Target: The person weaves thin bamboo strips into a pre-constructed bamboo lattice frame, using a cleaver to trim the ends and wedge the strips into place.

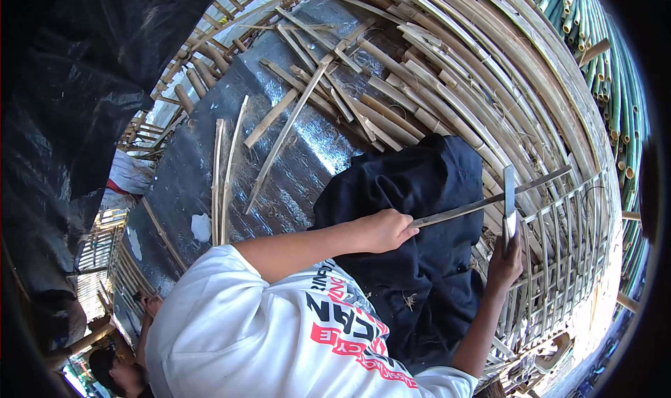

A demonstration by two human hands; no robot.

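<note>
Bamboo strip (489,202), long and thin, is pinched in my left hand (383,230), fingers curled shut around its near end; it runs from there toward 2 o'clock, over a dark cloth (412,209) draped on my lap. My right hand (504,262), at 3 o'clock from the left, is wrapped closed on the handle of a knife (509,195) whose flat blade stands upright and crosses the strip just beyond the cloth.

Risk, as I judge it: the blade could skid along the smooth strip toward my left fingers, or the strip could flex and spring off the edge, because only one end is held.

Cut bamboo slats (307,97) lie scattered on a grey sheet (210,167) at 11 o'clock. Longer split poles (482,69) are stacked at 1 o'clock, and green bamboo canes (601,62) beyond them. A bamboo lattice frame (566,237) stands at 3 o'clock; whether anything lies inside it I cannot tell. No other container shows
</note>
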